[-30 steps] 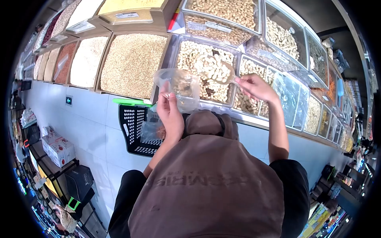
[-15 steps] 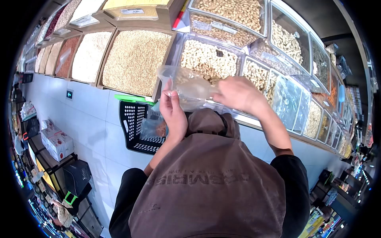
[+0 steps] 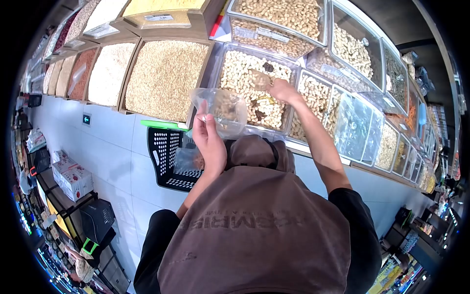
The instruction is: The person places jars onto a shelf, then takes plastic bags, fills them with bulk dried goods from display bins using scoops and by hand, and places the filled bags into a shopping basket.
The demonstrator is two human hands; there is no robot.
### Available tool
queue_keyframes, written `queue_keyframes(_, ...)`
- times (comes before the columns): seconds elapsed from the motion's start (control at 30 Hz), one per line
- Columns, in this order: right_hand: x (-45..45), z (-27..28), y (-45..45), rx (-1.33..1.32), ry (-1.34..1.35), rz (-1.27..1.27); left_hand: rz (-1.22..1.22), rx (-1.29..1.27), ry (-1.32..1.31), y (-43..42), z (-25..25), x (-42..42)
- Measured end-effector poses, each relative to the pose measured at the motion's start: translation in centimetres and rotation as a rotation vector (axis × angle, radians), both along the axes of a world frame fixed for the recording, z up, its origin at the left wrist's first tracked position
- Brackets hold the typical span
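Note:
My left hand [image 3: 209,142] grips the edge of a clear plastic bag [image 3: 229,111], which hangs open beside the near left side of a clear bin. Some brownish pieces show through the bag, but I cannot tell whether they lie inside or behind it. My right hand [image 3: 284,91] is closed on the handle of a clear scoop [image 3: 258,80], its bowl resting among the pale nuts [image 3: 237,67] in that bin. A few dark patches show among the nuts.
Below the bins, a black shopping basket [image 3: 162,152] with a green handle [image 3: 164,125] holds a filled clear bag [image 3: 187,160]. A grain bin [image 3: 166,73] stands left. Clear lidded bins [image 3: 357,49] line the right. Boxes [image 3: 72,176] sit on a low left shelf.
My right hand has moved with the scoop from the mouth of the bag up and away, into the nuts. My left hand and the bag have shifted slightly left.

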State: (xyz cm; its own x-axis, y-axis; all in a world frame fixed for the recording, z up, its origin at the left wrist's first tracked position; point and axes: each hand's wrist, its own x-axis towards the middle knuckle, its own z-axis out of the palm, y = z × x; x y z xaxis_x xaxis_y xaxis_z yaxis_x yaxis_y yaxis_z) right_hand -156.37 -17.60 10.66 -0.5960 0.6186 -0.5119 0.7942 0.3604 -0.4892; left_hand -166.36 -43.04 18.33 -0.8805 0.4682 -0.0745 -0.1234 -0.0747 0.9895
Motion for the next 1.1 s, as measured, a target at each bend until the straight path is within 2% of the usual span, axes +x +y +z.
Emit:
queue_keyframes(0.03,-0.1,0.3,0.1,-0.116,-0.018,-0.073,0.004,-0.002,0.003,0.0,0.0,0.0)
queue_keyframes(0.07,0.1,-0.3,0.1,-0.115,-0.017,-0.074,0.009,-0.002,-0.017,0.0,0.0,0.0)
queue_keyframes(0.13,0.8,-3.0,0.1,-0.421,0.064,-0.223,0.009,0.005,-0.038,0.2,-0.1,0.3)
queue_keyframes(0.17,0.7,-3.6,-1.0,-0.435,0.149,-0.293,0.017,0.002,-0.023,0.3,-0.1,0.3)
queue_keyframes(0.3,-0.2,-2.4,-3.2,-0.404,0.145,-0.376,0.050,0.007,-0.028,0.4,0.2,0.5)
queue_keyframes(0.4,0.9,-3.5,-3.0,-0.474,0.226,-0.421,0.108,0.056,-0.028,0.4,-0.1,0.5)
queue_keyframes(0.47,1.9,-2.2,-3.6,-0.551,0.283,-0.473,0.107,0.049,-0.021,0.1,-0.2,0.3)
queue_keyframes(0.7,6.1,-0.2,-3.6,-0.423,0.214,-0.311,0.102,0.088,-0.047,0.1,-0.6,0.3)
queue_keyframes(0.8,7.1,3.6,-3.3,-0.390,0.214,-0.279,0.110,0.084,-0.074,0.5,0.0,0.5)
queue_keyframes(0.87,7.8,5.6,-2.3,-0.389,0.223,-0.131,0.113,0.094,-0.063,0.5,-0.2,0.4)
queue_keyframes(0.93,7.5,8.7,-1.8,-0.352,0.215,-0.092,0.114,0.107,-0.041,0.3,-0.5,0.3)
queue_keyframes(1.03,6.0,13.0,-1.8,-0.251,0.097,0.169,0.079,0.082,-0.037,0.0,-0.5,0.3)
queue_keyframes(1.07,5.3,13.6,-2.4,-0.253,0.099,0.168,0.076,0.093,-0.046,0.1,-0.2,0.5)
queue_keyframes(1.1,4.5,14.0,-3.1,-0.172,0.106,0.326,0.074,0.096,-0.047,0.1,-0.2,0.6)
